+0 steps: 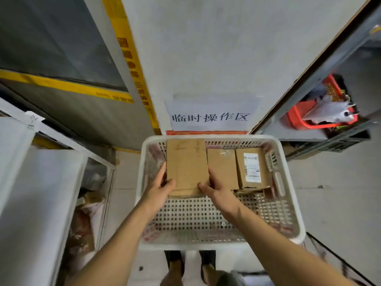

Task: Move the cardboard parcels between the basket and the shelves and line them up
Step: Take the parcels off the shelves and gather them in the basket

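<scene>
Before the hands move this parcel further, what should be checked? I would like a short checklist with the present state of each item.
1. Left hand grips the large parcel: ok.
2. Right hand grips its other side: ok.
3. Parcel held level: ok.
4. Middle parcel and labelled parcel lie side by side in the white basket: ok.
5. Free shelf space for it: cannot tell.

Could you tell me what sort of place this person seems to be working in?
Probably a parcel depot or storeroom: brown cardboard parcels sit in a white perforated plastic basket, grey metal shelving flanks it, and a printed paper wall sign marks the spot.
</scene>
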